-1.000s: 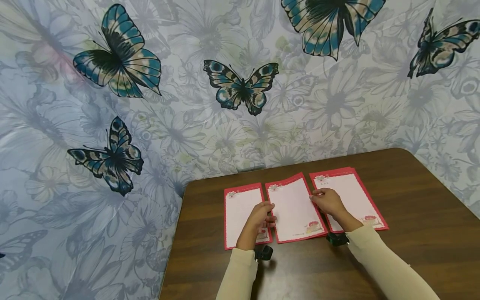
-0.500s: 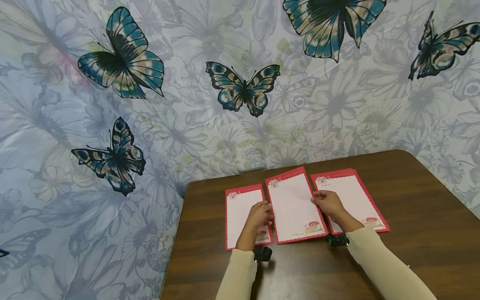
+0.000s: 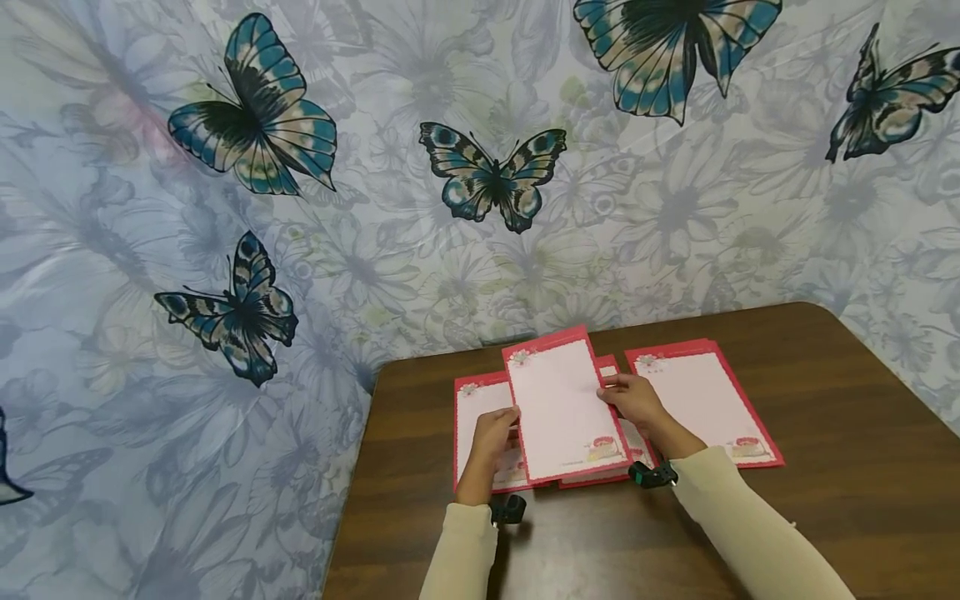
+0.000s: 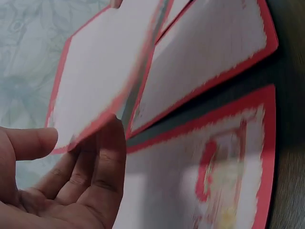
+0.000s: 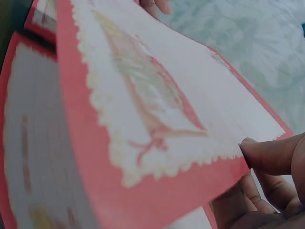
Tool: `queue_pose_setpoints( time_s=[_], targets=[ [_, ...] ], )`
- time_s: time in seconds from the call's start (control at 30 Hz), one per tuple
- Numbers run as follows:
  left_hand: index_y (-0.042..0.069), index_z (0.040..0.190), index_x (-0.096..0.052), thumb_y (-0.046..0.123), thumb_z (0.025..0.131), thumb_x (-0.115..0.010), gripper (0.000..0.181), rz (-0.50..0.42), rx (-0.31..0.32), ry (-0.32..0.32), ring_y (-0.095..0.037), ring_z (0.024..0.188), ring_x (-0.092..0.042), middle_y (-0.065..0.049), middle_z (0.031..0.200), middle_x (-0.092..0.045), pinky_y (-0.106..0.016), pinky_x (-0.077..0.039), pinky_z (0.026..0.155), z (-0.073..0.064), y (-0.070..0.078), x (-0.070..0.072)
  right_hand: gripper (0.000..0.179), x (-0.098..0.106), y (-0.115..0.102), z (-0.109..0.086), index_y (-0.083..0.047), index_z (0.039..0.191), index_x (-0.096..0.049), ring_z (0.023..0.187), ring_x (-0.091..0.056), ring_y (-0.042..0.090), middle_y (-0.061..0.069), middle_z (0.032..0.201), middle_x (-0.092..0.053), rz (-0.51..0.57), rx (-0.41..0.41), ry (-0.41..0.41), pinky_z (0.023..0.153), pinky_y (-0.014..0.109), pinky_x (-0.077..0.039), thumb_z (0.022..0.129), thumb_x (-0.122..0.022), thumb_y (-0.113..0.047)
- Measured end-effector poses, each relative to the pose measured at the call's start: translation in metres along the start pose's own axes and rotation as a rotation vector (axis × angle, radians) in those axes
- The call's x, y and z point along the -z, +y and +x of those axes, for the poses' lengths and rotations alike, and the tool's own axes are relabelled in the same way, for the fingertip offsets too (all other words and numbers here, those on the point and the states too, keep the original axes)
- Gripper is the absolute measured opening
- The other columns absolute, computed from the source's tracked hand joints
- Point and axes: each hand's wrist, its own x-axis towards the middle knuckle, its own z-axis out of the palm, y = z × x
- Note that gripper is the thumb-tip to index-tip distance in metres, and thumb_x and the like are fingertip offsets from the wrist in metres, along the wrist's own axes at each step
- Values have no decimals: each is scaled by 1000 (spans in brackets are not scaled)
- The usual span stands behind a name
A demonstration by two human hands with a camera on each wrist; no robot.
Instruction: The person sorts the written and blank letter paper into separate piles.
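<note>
- Holding the raised red-bordered stationery sheet (image 3: pixel 558 417) by its two long sides, both hands are grasping: the left hand (image 3: pixel 495 437) has its thumb at the front and its fingers behind the left edge, while the right hand (image 3: pixel 636 402) pinches the right edge between thumb and finger.
- The raised red-bordered stationery sheet is tilted above the wooden table (image 3: pixel 847 467), its cake-like print (image 3: pixel 602 448) near the lower right corner. Partly beneath its left side lies the left sheet (image 3: pixel 474 408); mostly beneath it, showing past its right edge, the middle sheet (image 3: pixel 640 437); to its right and apart from it, the right sheet (image 3: pixel 705 400).
- Pressing the hands inward could crease the raised sheet, since it looks thin and is held only at the sides.
- A weak left grip might let that edge slip and the sheet swing down from the right hand.
- If its lower edge drags, it would probably push the sheets beneath it out of line.
- Most of the middle sheet is hidden behind the raised one, and the left hand covers part of the left sheet.
- Both wrist views cut off the raised sheet and blur its print; whether it is one layer or several, I cannot tell.
</note>
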Motion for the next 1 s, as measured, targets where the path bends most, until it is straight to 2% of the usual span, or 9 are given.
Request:
queue_pose_setpoints(
  time_s=[0.17, 0.3, 0.43, 0.6, 0.8, 1.0],
  targets=[
    [-3, 122, -68, 25, 97, -66, 37, 79, -11, 81, -16, 74, -66, -12, 100, -68, -30, -60, 67, 1, 0, 22, 38, -30, -4, 8, 7, 127, -58, 77, -61, 9, 15, 104, -70, 33, -3, -4, 63, 25, -54, 96, -66, -14],
    [-5, 121, -68, 22, 97, -66, 36, 139, -40, 151, -18, 84, -63, -17, 108, -67, -31, -59, 69, 5, -2, 42, 30, -54, -5, 15, 7, 116, -64, 67, -60, 11, 11, 88, -70, 33, 17, 10, 58, 27, -55, 93, -69, -12],
    [-5, 119, -69, 20, 96, -67, 34, 177, -57, 211, -22, 94, -61, -20, 114, -67, -29, -57, 69, 8, -7, 61, 23, -76, -6, 21, 3, 102, -70, 54, -59, 12, 6, 73, -69, -63, 64, 52, 51, 27, -53, 89, -75, -15],
    [-5, 115, -70, 16, 93, -69, 31, 214, -77, 294, -21, 90, -61, -15, 103, -70, -28, -51, 67, 13, -15, 81, 19, -101, -9, 25, 0, 94, -73, 42, -57, 12, 4, 60, -63, -221, 113, 68, 43, 26, -50, 91, -72, -19],
    [-3, 108, -74, 15, 91, -71, 25, 312, -79, 384, -23, 87, -62, -14, 95, -70, -32, -52, 71, 17, -19, 89, 15, -118, -4, 26, -2, 89, -70, 39, -57, 13, 4, 51, -60, -262, 108, 16, 40, 25, -50, 95, -63, -13],
    [-5, 104, -74, 11, 90, -71, 21, 359, -104, 408, -22, 82, -62, -14, 92, -71, -30, -52, 66, 17, -25, 91, 18, -123, 8, 22, -7, 76, -66, 40, -54, 12, 1, 49, -57, -354, 134, 31, 39, 24, -45, 93, -65, -15]
  ],
)
